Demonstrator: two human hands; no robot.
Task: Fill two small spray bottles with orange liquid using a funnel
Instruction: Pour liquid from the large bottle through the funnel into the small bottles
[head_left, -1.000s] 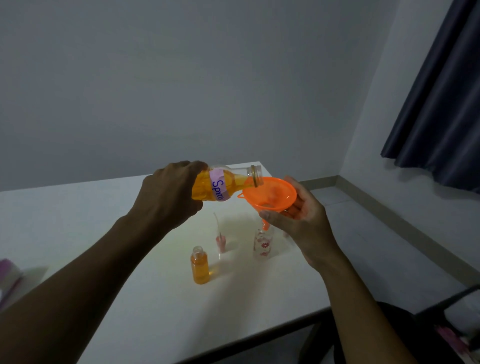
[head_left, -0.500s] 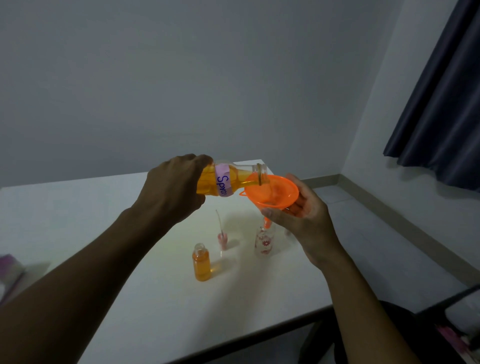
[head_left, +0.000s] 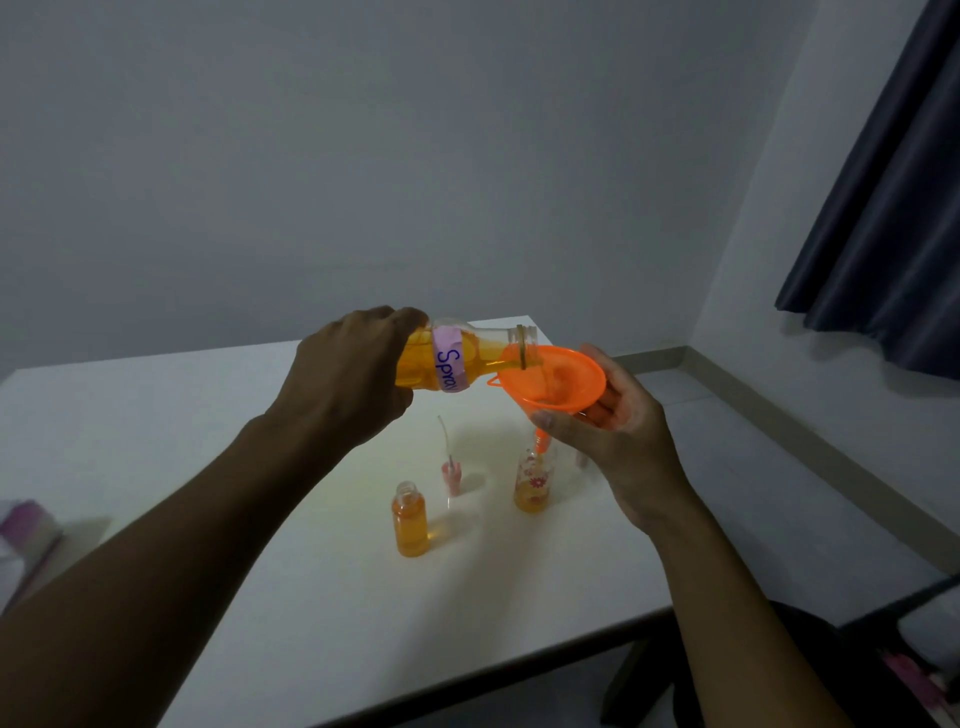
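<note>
Grips with the left hand (head_left: 348, 374) the base end of a clear bottle (head_left: 488, 345), fingers and thumb curled round it. Holds it almost level, mouth toward 3 o'clock and dipped a little, over the rim of an orange funnel (head_left: 558, 379). Carries orange liquid (head_left: 415, 364) along the lower side as far as the neck, and wears a pink label hand-lettered "Spray" round the middle.

Cradles the funnel with the right hand (head_left: 618, 431) from 3 o'clock: thumb pressed on the near wall of the cone, fingers curled behind the far wall. Sets the funnel's tab handle at 9 o'clock and points its spout down at the mouth of a flower-printed spray bottle (head_left: 532, 480); cannot tell whether spout and neck touch. Stands that bottle upright on the white desk (head_left: 260, 597), with a shallow layer of orange in its bottom.

Places at 8 o'clock of it, well apart, a second small bottle (head_left: 410, 519), upright, uncapped, orange nearly to the shoulder. Leaves at 9 o'clock of the flowered bottle, between the two and farther back, a pink spray pump (head_left: 451, 475), head down, thin tube slanting up.

Shows at the desk's 9 o'clock edge a pink and white object (head_left: 26, 525), cut off by the frame. Hangs a dark curtain (head_left: 893, 208) at 2 o'clock, against the pale wall.
</note>
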